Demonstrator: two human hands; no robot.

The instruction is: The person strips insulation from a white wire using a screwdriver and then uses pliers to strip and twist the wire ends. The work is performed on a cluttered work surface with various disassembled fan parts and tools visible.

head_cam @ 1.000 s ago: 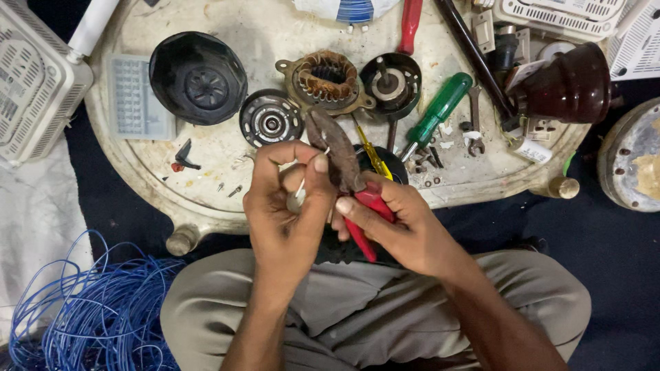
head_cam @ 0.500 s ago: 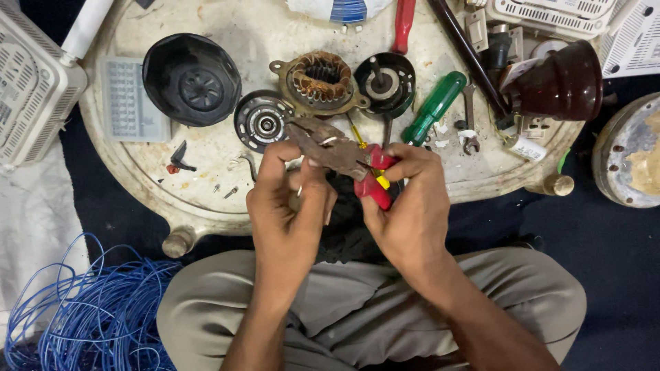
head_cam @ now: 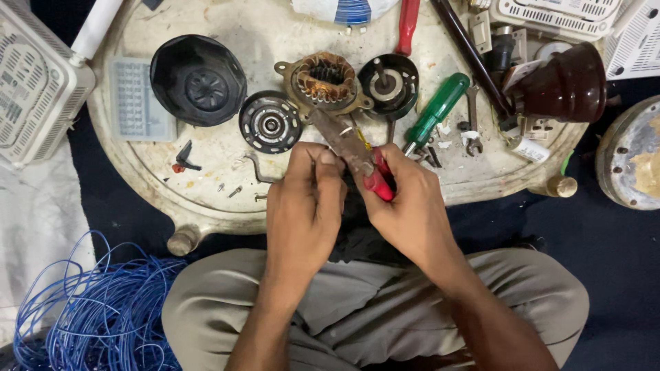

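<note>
Far left I see a white grille (head_cam: 31, 82) and, below it, a heap of blue wire (head_cam: 89, 309) by my knee. On the round tray (head_cam: 172, 199) lie a clear box (head_cam: 141, 99), a black cap (head_cam: 198, 79), a black disc (head_cam: 270, 124) and a copper-wound stator (head_cam: 324, 79). My left hand (head_cam: 302, 206) is curled with its fingertips pinched at the pliers (head_cam: 350, 151); whatever small piece it may hold I cannot tell. The pliers sit above the tray's near edge, their head pointing up-left at the stator. My right hand (head_cam: 409, 206) is wrapped tight round their red handles. Just right lies a green screwdriver (head_cam: 436, 110), then a dark brown housing (head_cam: 564, 89).
</note>
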